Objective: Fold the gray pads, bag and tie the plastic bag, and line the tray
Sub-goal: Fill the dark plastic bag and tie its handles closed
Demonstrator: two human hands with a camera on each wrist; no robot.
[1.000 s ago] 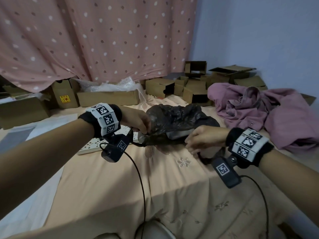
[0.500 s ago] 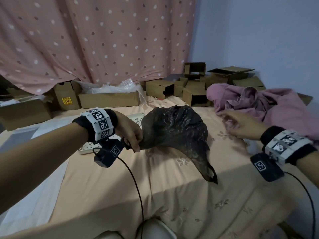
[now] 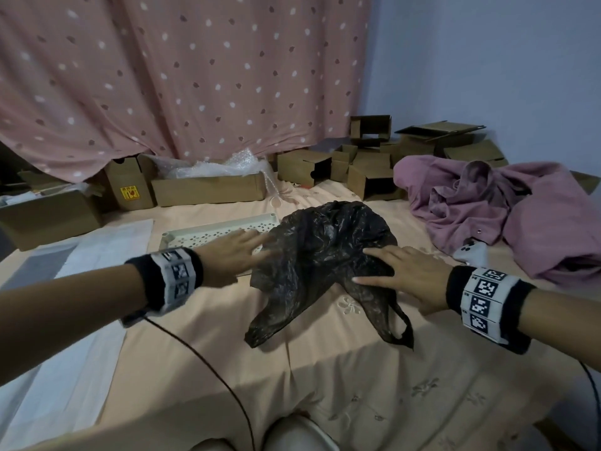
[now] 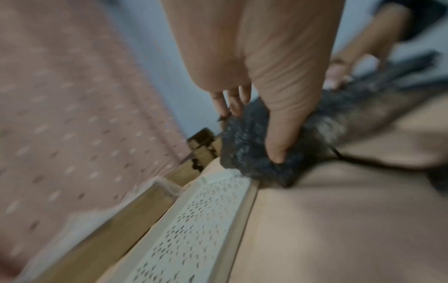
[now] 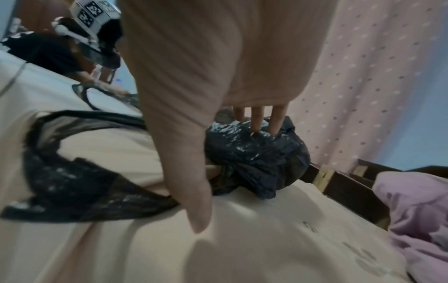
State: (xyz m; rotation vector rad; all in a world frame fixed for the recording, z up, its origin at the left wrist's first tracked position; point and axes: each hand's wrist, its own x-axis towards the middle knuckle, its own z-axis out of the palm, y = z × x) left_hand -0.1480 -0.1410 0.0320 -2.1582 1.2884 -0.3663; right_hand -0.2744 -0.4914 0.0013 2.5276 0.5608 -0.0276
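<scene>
Head view shows a bed covered with a peach embroidered bedspread [image 3: 201, 346], and on it, near its middle, the crumpled dark translucent plastic bag [image 3: 325, 252] with something bulky inside. Its far left edge lies over the corner of the white perforated plastic tray [image 3: 208, 234] just behind. Both hands lie flat with fingers straight: the left hand [image 3: 234, 255] presses the bag's left side, the right hand [image 3: 406, 275] its right side, and neither grips anything. The bag's two loop handles [image 3: 395, 323] trail loose toward the person, untied. The bagging step looks finished and the tying is in hand; pressing probably squeezes out air. Next, each hand needs to pinch one handle, cross them and knot, keeping the contents from sliding out.
</scene>
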